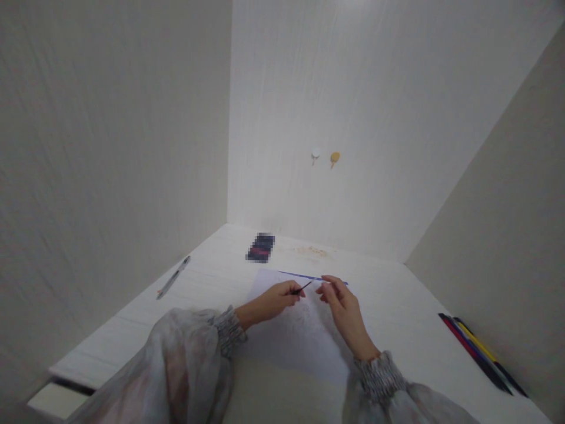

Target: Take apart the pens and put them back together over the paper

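The left hand [274, 300] pinched a thin dark stick [302, 288], perhaps a pen refill or a short pencil, between thumb and fingertips, its free end aimed up and to the right. The right hand [342, 306] sat just beyond that tip, fingers loosely curled and close together, holding nothing that could be made out; whether it touched the stick could not be told. The two hands faced each other over the stick, as if to work on it together.

Directly under both hands lay a white sheet [304, 341] on the table [397, 294], flat, serving as a working surface. Faint marks showed on it below the grip, too pale to read. Along the sheet's far edge, just past the hands, ran a blue strip [309, 276].

Farther off and to the left, a dark box [260, 247] stood blurred out, so no label could be read. Well to the left lay a pen [173, 277]. Well to the right, several pens [477, 351] lay side by side near the wall. Two hooks [325, 156] hung on the back wall.
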`<state>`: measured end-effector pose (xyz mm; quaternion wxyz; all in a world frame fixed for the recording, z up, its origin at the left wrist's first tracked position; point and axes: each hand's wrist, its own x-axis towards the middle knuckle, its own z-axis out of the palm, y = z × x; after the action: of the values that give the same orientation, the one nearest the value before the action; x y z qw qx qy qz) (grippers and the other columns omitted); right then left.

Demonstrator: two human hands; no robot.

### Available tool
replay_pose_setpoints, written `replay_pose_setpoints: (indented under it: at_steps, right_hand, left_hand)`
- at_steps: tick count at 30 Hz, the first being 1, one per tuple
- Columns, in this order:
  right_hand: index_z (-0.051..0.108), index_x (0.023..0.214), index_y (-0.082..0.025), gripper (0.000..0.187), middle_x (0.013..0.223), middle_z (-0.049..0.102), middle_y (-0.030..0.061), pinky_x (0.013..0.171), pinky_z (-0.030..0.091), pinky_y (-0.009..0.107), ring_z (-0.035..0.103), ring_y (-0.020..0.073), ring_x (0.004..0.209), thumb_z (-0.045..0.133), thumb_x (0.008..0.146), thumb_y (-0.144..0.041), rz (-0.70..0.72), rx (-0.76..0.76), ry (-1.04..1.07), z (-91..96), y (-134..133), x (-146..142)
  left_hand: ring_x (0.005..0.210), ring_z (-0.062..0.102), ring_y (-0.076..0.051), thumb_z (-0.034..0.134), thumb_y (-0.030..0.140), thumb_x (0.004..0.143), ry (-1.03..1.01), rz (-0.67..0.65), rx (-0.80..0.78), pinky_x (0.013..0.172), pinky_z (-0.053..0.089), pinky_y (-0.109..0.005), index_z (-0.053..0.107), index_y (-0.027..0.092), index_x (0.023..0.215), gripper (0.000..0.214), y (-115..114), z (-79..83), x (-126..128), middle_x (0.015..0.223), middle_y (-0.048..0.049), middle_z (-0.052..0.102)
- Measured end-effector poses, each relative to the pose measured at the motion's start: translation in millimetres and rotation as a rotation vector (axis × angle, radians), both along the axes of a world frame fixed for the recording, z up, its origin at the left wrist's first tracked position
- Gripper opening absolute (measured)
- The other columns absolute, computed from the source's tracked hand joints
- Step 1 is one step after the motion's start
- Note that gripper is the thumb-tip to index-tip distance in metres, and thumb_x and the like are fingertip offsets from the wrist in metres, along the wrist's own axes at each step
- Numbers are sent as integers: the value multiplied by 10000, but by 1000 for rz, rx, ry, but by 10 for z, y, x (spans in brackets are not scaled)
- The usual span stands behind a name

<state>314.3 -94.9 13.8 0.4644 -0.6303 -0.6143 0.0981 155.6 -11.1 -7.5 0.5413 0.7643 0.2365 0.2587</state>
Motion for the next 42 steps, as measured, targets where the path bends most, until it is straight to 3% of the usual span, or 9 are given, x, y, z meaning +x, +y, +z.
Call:
replay_pose_setpoints:
  at_steps: [5, 8, 12, 16, 20, 22, 31, 35, 42]
  right_hand:
    - [570, 806, -118, 283, 784, 599, 132, 592, 394, 296, 569, 221, 724, 391, 767, -333, -414, -406, -650, -71, -18, 280]
    - [576, 811, -101, 253, 788, 601, 154, 569, 386, 306, 578, 244, 729, 386, 763, -261, -452, -551, -772, -133, -45, 335]
    - [589, 787, -100, 217, 774, 613, 166, 570, 372, 304, 585, 242, 715, 397, 748, -195, -396, -578, -781, -99, -44, 288]
    - [561, 773, -104, 158, 731, 611, 144, 581, 362, 279, 573, 211, 686, 425, 704, -149, -318, -481, -703, -41, 47, 173]
    - [506, 854, -131, 204, 763, 591, 76, 615, 369, 231, 536, 151, 692, 396, 684, -106, -31, -283, -479, -106, 164, -8]
    - [488, 866, -130, 217, 819, 569, 78, 643, 368, 218, 518, 141, 731, 381, 681, -92, 30, -218, -403, -169, 204, -93]
    - [514, 743, -162, 163, 735, 572, 59, 569, 315, 242, 511, 158, 665, 435, 750, -304, -90, -341, -458, -312, 291, -106]
    - [517, 695, -160, 197, 650, 555, 39, 550, 314, 243, 485, 148, 602, 414, 762, -314, -66, -254, -312, -273, 296, -105]
    - [517, 686, -164, 258, 596, 517, -15, 542, 357, 223, 459, 121, 562, 452, 741, -408, 164, -15, 197, -49, 218, -247]
  left_hand:
    - [571, 419, -101, 416, 254, 704, 90, 350, 182, 530, 310, -206, 535, 142, 696, 164, 136, 17, -53, 597, 20, 478]
    - [571, 431, -104, 482, 273, 668, 91, 392, 249, 528, 302, -202, 536, 150, 711, 140, 153, -8, -78, 587, 26, 486]
    - [545, 431, -102, 506, 271, 652, 106, 346, 228, 506, 290, -199, 554, 150, 714, 145, 145, -39, -68, 560, 29, 481]
    - [543, 434, -102, 502, 288, 655, 64, 343, 163, 501, 298, -198, 554, 143, 701, 160, 136, -50, -22, 571, 23, 498]
    - [555, 444, -109, 505, 295, 644, 52, 363, 118, 516, 314, -207, 554, 140, 691, 170, 127, -55, 18, 587, 14, 516]
    - [544, 444, -110, 501, 299, 641, 57, 372, 92, 514, 317, -213, 551, 139, 695, 177, 125, -56, 30, 576, 16, 514]
    - [530, 433, -99, 513, 289, 632, 30, 380, 29, 501, 305, -207, 544, 136, 662, 159, 87, 1, 50, 571, 16, 518]
    - [453, 383, -73, 534, 304, 627, -1, 390, -103, 451, 271, -198, 518, 136, 637, 169, 51, 28, 56, 522, 34, 485]
    - [402, 268, -31, 536, 425, 654, -265, 82, -470, 419, 196, -198, 507, 126, 644, 301, -95, 112, 54, 524, 43, 449]
